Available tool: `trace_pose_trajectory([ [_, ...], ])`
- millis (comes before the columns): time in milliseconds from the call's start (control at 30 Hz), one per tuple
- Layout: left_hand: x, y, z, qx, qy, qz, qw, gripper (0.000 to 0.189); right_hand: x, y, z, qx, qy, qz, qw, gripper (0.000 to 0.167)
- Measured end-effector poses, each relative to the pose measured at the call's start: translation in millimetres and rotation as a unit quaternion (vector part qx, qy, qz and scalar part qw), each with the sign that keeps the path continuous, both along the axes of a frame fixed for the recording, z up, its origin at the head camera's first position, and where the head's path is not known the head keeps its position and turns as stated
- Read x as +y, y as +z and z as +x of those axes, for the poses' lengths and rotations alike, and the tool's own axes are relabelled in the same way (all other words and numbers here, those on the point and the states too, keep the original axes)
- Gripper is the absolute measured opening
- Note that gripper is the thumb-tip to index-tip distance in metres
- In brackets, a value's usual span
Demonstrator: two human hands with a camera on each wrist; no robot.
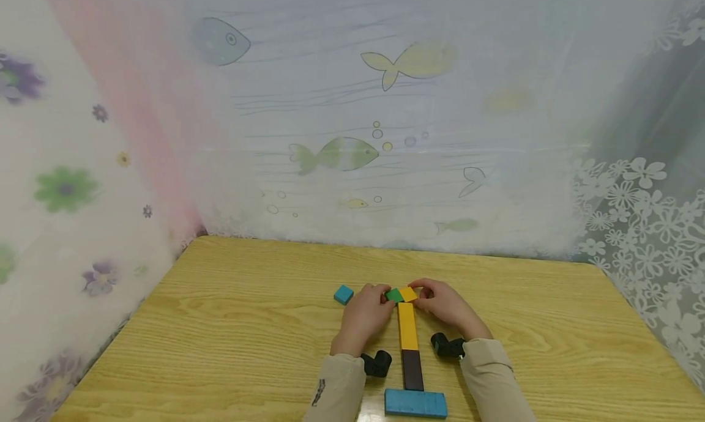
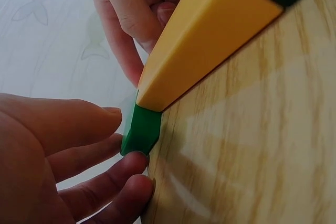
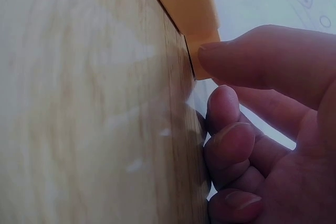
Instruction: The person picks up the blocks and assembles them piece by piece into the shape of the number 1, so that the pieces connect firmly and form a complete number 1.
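At the head of a column of blocks, my left hand (image 1: 368, 315) holds a small green block (image 1: 393, 295) between thumb and fingers. Touching its right side is a small yellow block (image 1: 407, 294), which my right hand (image 1: 445, 304) pinches with thumb and index finger. Both small blocks lie at the far end of a long yellow block (image 1: 407, 326). In the right wrist view the thumb presses the near face of the yellow block (image 3: 202, 69). Below the long yellow block a dark brown block (image 1: 412, 370) continues the column, down to a blue bar (image 1: 415, 403) lying crosswise.
A loose blue block (image 1: 344, 295) sits just left of my left hand on the wood-grain table (image 1: 248, 324). Black wrist devices (image 1: 377, 364) jut inward from both sleeves beside the column. A patterned curtain (image 1: 330, 104) hangs along the table's back edge.
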State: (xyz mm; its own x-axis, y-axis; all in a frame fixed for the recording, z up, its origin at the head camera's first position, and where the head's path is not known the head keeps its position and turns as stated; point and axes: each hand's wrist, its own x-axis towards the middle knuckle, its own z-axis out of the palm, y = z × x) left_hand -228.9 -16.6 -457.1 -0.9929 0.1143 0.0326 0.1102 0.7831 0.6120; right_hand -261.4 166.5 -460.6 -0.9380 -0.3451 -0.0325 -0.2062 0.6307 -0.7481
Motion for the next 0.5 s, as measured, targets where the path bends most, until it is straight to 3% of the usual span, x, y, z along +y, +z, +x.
trace_pose_trajectory([
  [500,-5.7,3.9,1.4,-0.010,-0.018,0.029,0.9994,0.037,0.1,-1.7,-0.9,0.000,0.002,-0.002,1.0000,0.033],
])
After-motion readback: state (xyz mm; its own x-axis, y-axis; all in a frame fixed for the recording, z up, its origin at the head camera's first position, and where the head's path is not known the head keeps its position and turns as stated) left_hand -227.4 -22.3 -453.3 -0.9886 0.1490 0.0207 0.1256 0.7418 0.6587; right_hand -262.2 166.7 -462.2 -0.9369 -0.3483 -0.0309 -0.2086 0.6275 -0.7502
